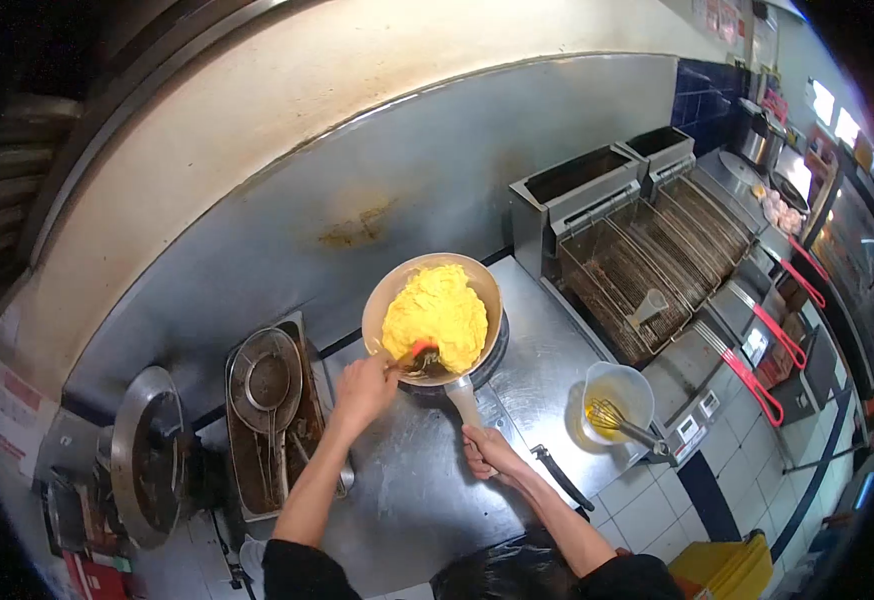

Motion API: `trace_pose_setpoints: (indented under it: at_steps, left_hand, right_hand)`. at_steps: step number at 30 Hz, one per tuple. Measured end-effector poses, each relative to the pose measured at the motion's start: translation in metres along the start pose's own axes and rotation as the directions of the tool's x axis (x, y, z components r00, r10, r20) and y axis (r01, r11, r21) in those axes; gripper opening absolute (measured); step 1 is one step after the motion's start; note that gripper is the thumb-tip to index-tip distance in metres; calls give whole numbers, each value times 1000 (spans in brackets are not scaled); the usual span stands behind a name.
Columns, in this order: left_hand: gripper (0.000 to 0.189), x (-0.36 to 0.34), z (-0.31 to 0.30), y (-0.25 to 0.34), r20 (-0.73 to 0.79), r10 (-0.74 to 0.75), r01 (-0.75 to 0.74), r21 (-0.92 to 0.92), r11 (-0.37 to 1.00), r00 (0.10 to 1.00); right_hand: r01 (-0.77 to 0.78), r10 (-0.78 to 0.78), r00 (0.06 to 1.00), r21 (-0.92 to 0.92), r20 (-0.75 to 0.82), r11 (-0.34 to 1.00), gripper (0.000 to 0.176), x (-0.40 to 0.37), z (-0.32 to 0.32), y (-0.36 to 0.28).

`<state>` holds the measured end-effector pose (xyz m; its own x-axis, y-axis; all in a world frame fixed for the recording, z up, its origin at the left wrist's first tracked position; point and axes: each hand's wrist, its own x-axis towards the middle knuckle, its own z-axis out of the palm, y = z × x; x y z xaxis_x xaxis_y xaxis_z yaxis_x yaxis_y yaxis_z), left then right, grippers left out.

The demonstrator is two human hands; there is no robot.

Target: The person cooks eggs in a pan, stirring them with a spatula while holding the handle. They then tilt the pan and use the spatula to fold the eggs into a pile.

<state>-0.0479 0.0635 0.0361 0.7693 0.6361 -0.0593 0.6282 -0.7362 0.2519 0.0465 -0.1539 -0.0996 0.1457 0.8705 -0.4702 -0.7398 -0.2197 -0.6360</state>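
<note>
A light-coloured frying pan (372, 318) sits over a burner and holds a mound of yellow scrambled egg (442, 312). My right hand (490, 452) is wrapped round the pan's handle. At the pan's near left rim, my left hand (365, 388) is closed on a spatula-like utensil with a red part (423, 347). Its end is down in the pan against the near side of the egg; motion blur and the egg hide its exact shape.
On the right, a clear jug (635, 385) holds a whisk (612, 414) and yellow liquid. Beyond it stands a deep fryer with wire baskets (647, 250) and red handles (779, 335). To the left, strainers (268, 382) lie over a metal tray, beside a large wok (137, 455).
</note>
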Motion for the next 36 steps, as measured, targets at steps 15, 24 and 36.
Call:
trace_pose_setpoints:
  at_steps: [15,24,36]
  left_hand:
    - [31,22,-27,-6,8,99,-98,-94,991,995]
    - [27,45,10,6,-86,3,-12,-99,995,996]
    - [29,56,17,6,-144,-25,14,-79,997,989]
  right_hand:
    - [-36,35,998,16,52,999,34,-5,-7,-6]
    - [12,-12,1000,-7,15,1000,33,8,-7,11]
    - [2,-4,998,-35,-57,999,32,-1,12,7]
